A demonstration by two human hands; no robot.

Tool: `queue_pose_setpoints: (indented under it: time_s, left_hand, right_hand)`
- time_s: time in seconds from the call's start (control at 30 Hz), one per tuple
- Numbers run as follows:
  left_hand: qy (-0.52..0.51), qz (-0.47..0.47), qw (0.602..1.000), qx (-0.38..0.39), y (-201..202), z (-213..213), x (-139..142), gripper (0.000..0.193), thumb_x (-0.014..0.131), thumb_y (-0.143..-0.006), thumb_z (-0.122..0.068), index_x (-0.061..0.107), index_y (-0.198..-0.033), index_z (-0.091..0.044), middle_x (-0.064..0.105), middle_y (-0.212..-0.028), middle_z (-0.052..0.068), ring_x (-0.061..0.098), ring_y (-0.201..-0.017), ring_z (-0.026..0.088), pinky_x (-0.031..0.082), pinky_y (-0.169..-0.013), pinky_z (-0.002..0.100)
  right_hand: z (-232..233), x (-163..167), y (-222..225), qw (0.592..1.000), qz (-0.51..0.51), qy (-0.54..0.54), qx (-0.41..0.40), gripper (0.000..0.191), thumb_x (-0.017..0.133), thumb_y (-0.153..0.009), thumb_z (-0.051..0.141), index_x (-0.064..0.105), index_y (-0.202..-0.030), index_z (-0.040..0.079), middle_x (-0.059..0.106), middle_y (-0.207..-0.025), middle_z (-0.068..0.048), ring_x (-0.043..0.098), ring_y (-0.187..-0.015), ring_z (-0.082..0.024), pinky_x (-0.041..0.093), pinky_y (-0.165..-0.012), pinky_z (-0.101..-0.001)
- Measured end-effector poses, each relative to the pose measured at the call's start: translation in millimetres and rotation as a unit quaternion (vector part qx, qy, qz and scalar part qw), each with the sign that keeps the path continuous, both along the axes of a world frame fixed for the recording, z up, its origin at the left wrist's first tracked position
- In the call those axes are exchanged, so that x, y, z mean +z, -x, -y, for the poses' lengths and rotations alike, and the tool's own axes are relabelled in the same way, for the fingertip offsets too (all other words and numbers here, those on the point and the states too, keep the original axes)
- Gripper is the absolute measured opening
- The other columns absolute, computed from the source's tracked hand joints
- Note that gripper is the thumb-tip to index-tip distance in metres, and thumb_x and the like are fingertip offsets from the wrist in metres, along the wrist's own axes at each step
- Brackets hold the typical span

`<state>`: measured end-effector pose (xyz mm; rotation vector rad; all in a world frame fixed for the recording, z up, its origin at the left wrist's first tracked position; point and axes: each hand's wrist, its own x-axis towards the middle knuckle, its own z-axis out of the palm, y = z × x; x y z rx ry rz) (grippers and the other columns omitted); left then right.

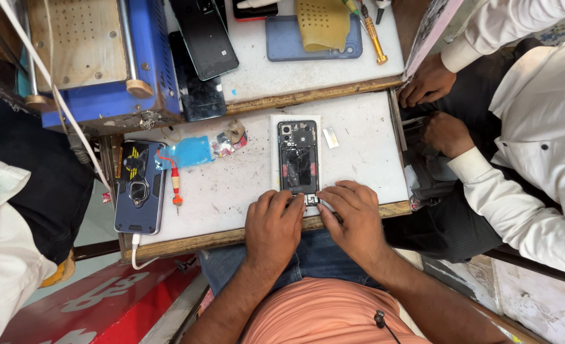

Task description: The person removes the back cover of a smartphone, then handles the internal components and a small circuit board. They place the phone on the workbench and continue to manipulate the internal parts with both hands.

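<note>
An opened phone (297, 157) with its back cover off lies on a white pad (276, 141) in the middle of the small worktable (359, 159). My left hand (272, 226) and my right hand (354, 213) rest side by side at the phone's near end, fingertips pressing on its bottom edge. Whether the fingers pinch a small part there is hidden. A small white piece (331, 137) lies just right of the phone.
A phone in a dark ring case (139, 186) lies at the left edge, beside a red-handled screwdriver (175, 185) and a blue cloth (188, 153). A blue machine (104, 57), several phones (204, 38) and a yellow-handled screwdriver (373, 35) sit farther back. Another person's hands (435, 105) are at the right.
</note>
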<state>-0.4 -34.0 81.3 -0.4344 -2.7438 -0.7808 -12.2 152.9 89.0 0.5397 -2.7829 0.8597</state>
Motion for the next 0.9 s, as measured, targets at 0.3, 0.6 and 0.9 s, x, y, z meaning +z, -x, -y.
queue_pose_setpoints:
  time_s: [0.3, 0.6, 0.9]
  left_hand:
    - [-0.028, 0.034, 0.999, 0.010, 6, -2, 4, 0.023, 0.076, -0.090, -0.018, 0.074, -0.109, -0.006, 0.066, -0.108, 0.008, 0.060, -0.105, 0.029, 0.049, -0.082, 0.045]
    - [-0.049, 0.095, 0.994, 0.008, 20, -1, 17, 0.020, 0.080, -0.081, -0.013, 0.073, -0.099, -0.006, 0.065, -0.098, 0.008, 0.059, -0.098, 0.031, 0.050, -0.083, 0.044]
    - [-0.066, 0.144, 0.987, 0.009, 22, 2, 10, 0.016, 0.079, -0.083, -0.013, 0.074, -0.096, -0.007, 0.066, -0.095, 0.007, 0.059, -0.095, 0.029, 0.050, -0.083, 0.043]
  right_hand:
    - [0, 6, 8, 0.997, 0.050, 0.043, -0.028, 0.015, 0.078, -0.087, 0.016, 0.077, -0.101, 0.012, 0.075, -0.104, 0.000, 0.064, -0.110, -0.022, 0.043, -0.097, -0.0411]
    - [1, 6, 12, 0.998, 0.062, 0.017, -0.023, 0.015, 0.080, -0.085, 0.017, 0.077, -0.099, 0.015, 0.074, -0.104, 0.002, 0.062, -0.109, -0.022, 0.039, -0.096, -0.0411]
    - [1, -4, 4, 1.000, -0.006, -0.027, 0.014, 0.023, 0.078, -0.087, 0.016, 0.077, -0.109, 0.015, 0.070, -0.121, 0.000, 0.058, -0.117, -0.021, 0.036, -0.100, -0.0411]
